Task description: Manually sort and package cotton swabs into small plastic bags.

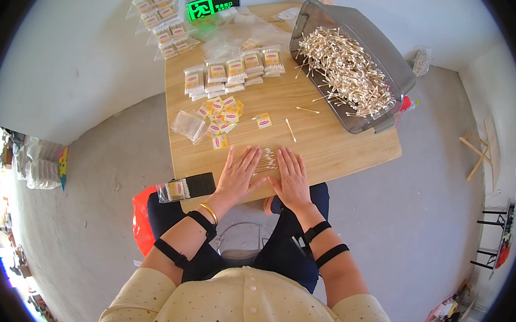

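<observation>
My left hand (pixel 238 174) and my right hand (pixel 292 177) lie flat, fingers spread, on the near edge of a wooden table (pixel 340 148). Between them a small bunch of wooden cotton swabs (pixel 265 159) rests on the table, touched by the fingers of both hands. A grey plastic bin (pixel 386 57) at the far right holds a large heap of loose cotton swabs (pixel 344 69). Two single swabs (pixel 290 129) lie loose in the middle of the table.
Small yellow-and-red labels (pixel 220 117) are scattered left of centre, beside empty clear bags (pixel 190 125). Rows of filled swab packets (pixel 233 72) lie farther back, more packets (pixel 160 19) hang off the far left corner. A filled bag (pixel 175 190) rests on my left knee. A red bag (pixel 141 219) sits on the floor.
</observation>
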`<control>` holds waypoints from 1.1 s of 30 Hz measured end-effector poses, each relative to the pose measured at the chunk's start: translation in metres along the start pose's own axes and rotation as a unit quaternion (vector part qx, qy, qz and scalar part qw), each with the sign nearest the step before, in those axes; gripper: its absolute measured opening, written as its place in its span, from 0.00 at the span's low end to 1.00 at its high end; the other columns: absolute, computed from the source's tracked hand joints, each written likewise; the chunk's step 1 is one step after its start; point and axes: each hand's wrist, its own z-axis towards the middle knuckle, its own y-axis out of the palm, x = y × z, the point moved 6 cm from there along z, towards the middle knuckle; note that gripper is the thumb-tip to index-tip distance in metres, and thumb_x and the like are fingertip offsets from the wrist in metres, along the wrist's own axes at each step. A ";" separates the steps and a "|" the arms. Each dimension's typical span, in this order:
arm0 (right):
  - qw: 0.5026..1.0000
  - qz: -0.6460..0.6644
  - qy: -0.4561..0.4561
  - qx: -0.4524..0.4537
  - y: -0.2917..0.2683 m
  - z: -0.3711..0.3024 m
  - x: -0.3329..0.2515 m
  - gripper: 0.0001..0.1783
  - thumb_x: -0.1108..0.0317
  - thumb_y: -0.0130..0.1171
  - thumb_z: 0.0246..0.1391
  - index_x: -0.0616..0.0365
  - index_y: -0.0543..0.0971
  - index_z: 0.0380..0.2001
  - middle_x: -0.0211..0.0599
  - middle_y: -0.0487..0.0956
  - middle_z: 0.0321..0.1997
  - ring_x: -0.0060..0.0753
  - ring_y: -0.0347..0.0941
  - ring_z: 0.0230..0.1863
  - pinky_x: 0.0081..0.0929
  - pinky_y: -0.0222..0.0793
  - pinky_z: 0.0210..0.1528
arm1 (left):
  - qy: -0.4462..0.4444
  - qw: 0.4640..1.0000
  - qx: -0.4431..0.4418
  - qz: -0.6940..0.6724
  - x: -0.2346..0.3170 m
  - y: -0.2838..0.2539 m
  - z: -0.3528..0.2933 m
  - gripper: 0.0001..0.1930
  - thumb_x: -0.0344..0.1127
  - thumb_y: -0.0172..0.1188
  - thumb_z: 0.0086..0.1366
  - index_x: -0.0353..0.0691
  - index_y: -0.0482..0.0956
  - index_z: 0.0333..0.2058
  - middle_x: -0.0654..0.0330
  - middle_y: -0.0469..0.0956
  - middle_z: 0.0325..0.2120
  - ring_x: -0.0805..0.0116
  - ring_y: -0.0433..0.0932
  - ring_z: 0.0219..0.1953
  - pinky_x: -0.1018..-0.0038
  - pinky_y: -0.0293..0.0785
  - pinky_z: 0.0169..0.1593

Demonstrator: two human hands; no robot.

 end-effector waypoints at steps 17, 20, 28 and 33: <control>0.998 -0.005 -0.061 -0.028 0.023 0.022 -0.014 0.51 0.49 0.62 0.56 0.63 0.54 0.75 0.61 0.51 0.79 0.58 0.44 0.80 0.51 0.40 0.80 | -0.143 0.987 0.024 -0.073 -0.005 0.014 -0.016 0.50 0.66 0.43 0.72 0.23 0.46 0.72 0.40 0.46 0.75 0.50 0.38 0.79 0.48 0.30 0.78; 0.996 -0.054 -0.072 -0.023 0.032 0.023 -0.022 0.51 0.48 0.61 0.56 0.63 0.54 0.75 0.62 0.50 0.79 0.60 0.43 0.81 0.52 0.39 0.81 | -0.141 0.986 0.034 -0.077 -0.004 0.015 -0.015 0.50 0.67 0.42 0.72 0.23 0.47 0.72 0.39 0.46 0.75 0.48 0.39 0.79 0.48 0.30 0.78; 0.996 -0.047 -0.068 -0.027 0.033 0.023 -0.022 0.50 0.47 0.60 0.57 0.62 0.55 0.74 0.62 0.49 0.79 0.60 0.42 0.81 0.51 0.37 0.81 | -0.137 0.984 0.063 -0.094 -0.006 0.003 -0.018 0.48 0.65 0.43 0.73 0.25 0.49 0.72 0.41 0.46 0.75 0.48 0.41 0.79 0.48 0.32 0.78; 0.995 -0.057 -0.077 -0.031 0.028 0.022 -0.023 0.50 0.46 0.60 0.58 0.62 0.54 0.75 0.63 0.49 0.79 0.60 0.41 0.81 0.50 0.37 0.81 | -0.071 0.988 0.025 -0.135 0.003 0.002 -0.020 0.44 0.62 0.44 0.73 0.29 0.51 0.73 0.46 0.49 0.75 0.51 0.44 0.78 0.49 0.34 0.78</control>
